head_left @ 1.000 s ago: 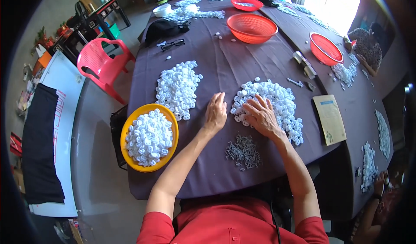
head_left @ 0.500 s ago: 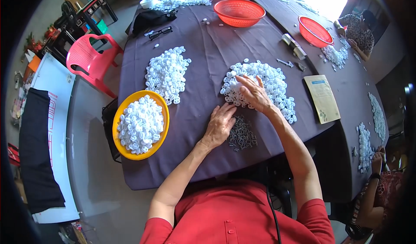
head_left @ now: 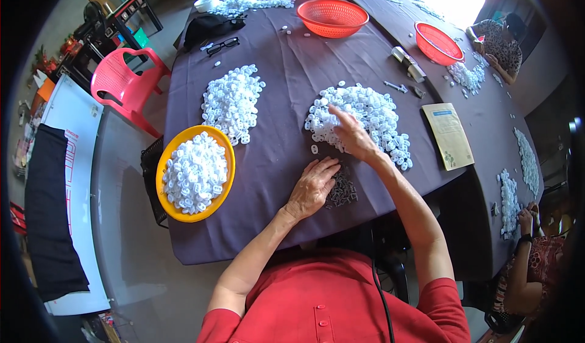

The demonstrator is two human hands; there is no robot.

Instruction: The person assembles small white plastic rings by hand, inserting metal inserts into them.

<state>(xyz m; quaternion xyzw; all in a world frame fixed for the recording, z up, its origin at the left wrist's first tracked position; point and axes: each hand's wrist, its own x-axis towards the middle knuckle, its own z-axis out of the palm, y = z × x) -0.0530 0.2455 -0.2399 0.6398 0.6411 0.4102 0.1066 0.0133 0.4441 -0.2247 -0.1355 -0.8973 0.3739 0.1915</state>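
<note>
My left hand (head_left: 312, 187) rests palm down on the cloth, fingers stretched forward, beside a small heap of grey screw-like metal pieces (head_left: 344, 194) that it partly covers. I see nothing held in it. Just beyond, my right hand (head_left: 353, 137) is over the near side of a pile of small white oval plastic pieces with holes (head_left: 372, 108). Its index finger points out and the other fingers are slightly blurred; no piece shows in its grip. A single white piece (head_left: 314, 149) lies apart between the pile and my left hand.
At left, a yellow bowl (head_left: 163, 198) heaped with white pieces stands near a second white pile (head_left: 231, 102). Red baskets (head_left: 333, 20) sit farther back. A brown envelope (head_left: 449, 137) lies at right. Two other people (head_left: 498, 45) work along the right side.
My right hand has drawn slightly back toward me, its fingers less spread. My left hand has shifted right and nearer me, over the metal pieces. One white piece now lies apart from the pile.
</note>
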